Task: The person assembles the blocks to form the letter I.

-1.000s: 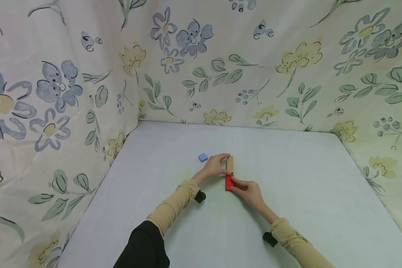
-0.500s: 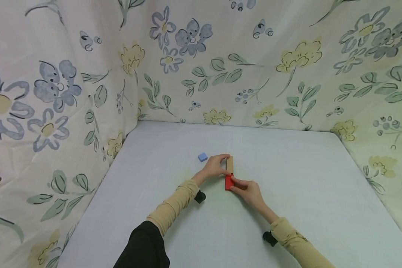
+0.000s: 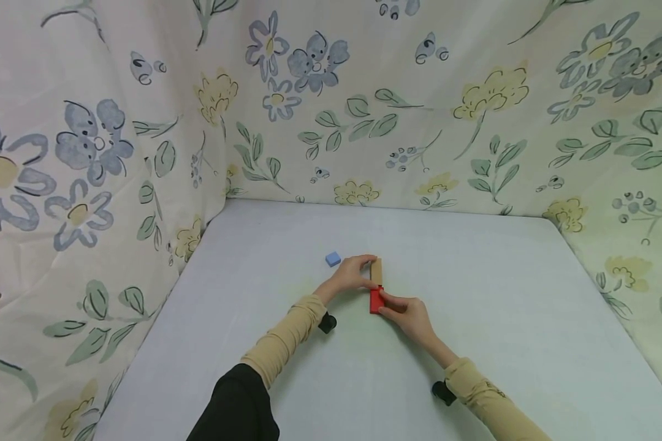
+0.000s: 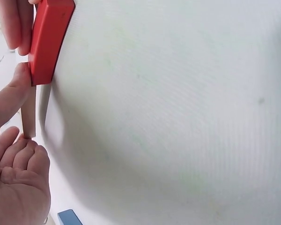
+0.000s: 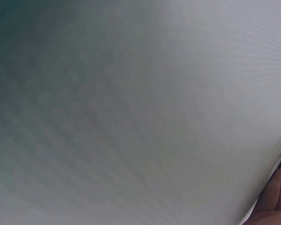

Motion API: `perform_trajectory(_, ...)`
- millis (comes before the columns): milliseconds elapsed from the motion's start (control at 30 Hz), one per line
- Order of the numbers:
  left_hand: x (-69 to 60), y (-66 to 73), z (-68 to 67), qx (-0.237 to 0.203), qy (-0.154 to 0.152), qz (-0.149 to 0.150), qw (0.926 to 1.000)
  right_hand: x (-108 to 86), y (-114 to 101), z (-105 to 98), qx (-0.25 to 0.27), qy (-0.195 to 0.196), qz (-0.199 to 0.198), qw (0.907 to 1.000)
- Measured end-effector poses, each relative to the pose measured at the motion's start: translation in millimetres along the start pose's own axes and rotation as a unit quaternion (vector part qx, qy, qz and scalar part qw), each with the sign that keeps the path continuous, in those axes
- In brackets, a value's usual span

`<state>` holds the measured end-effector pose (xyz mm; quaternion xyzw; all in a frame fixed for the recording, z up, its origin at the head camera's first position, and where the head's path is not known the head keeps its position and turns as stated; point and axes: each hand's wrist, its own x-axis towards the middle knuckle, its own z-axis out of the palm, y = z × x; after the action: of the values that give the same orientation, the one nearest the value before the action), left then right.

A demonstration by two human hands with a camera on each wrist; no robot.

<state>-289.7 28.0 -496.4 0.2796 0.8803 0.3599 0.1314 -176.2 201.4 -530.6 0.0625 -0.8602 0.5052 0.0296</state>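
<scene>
Hardly anything has shifted over the past second: a wooden block [image 3: 376, 272] and a red block [image 3: 376, 302] show a touch farther left in the head view, though the flowered cloth [image 3: 386, 73] behind them has drifted the same way, so camera movement may account for it. Two bare hands meet about midway between the left and right edges of a white surface [image 3: 502, 294], where the blocks form one narrow line, its long axis running toward the far edge, wooden block beyond, red block nearer the person. Where their ends meet looks to be what counts; seen from the left wrist, the two appear to touch there, but whether they lock together cannot be told. Reaching in from the left, the left hand [image 3: 349, 274] is nearer the wooden block and holds it lengthwise, thumb by the red block's far end and fingers curved at the wooden block's far end, spread about its length. From the right, the right hand [image 3: 412, 312] pinches the red block, thumb and fingers only slightly apart (its own wrist view offers just a sliver of red and part of the hand). A small blue block [image 3: 333, 259] lies apart from the pair, just beside the left hand, toward the surface's far left corner. Against the earlier frame, both grips look unchanged.
</scene>
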Motion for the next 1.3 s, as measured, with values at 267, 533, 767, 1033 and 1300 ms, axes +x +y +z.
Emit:
perform_trajectory(267,2.7,-7.6,1.4,0.004,-0.020,-0.011,0.9997,0.0,-1.5,-0.8,0.001,-0.006,0.007,1.0000)
perform_trajectory(533,4.2,-8.1,-0.7,0.011,-0.038,-0.017,0.9991,1.2,-0.8,-1.2,0.004,-0.009,0.015,0.9998)
perform_trajectory(767,5.9,-8.6,-3.3,0.005,-0.052,-0.022,0.9984,2.0,-1.4,-0.3,-0.003,-0.005,0.012,0.9999)
perform_trajectory(1033,5.2,-8.7,-5.3,-0.011,-0.059,-0.018,0.9980,1.8,-2.6,-1.8,-0.013,-0.009,0.012,0.9998)
perform_trajectory(1300,5.8,-11.8,-5.4,-0.020,-0.067,-0.021,0.9973,2.9,1.5,-0.6,-0.004,-0.011,0.006,0.9999)
